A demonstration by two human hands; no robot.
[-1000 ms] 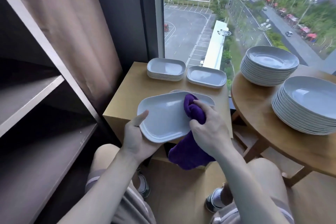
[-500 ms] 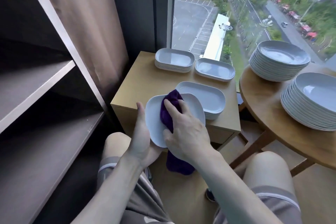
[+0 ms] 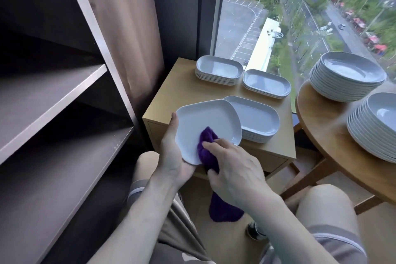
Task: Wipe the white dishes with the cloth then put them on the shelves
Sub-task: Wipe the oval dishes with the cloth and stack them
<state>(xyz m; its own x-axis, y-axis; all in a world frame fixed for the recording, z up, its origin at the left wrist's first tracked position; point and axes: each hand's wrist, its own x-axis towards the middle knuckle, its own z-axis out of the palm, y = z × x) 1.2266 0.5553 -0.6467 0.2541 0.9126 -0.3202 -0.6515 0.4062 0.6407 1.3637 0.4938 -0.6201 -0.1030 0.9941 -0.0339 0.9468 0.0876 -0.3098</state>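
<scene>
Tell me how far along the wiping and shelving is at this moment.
Done: nothing shows as shelved; the shelves in view hold no dishes. In hand: the left hand holds one white dish while the right hand presses the purple cloth onto it. Left: shelving this dish, plus three stacks of oblong dishes on the cabinet and two stacks of round plates on the round table.

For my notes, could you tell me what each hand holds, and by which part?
Left hand holds the white dish by its near left rim; right hand grips the purple cloth at its upper end.
</scene>
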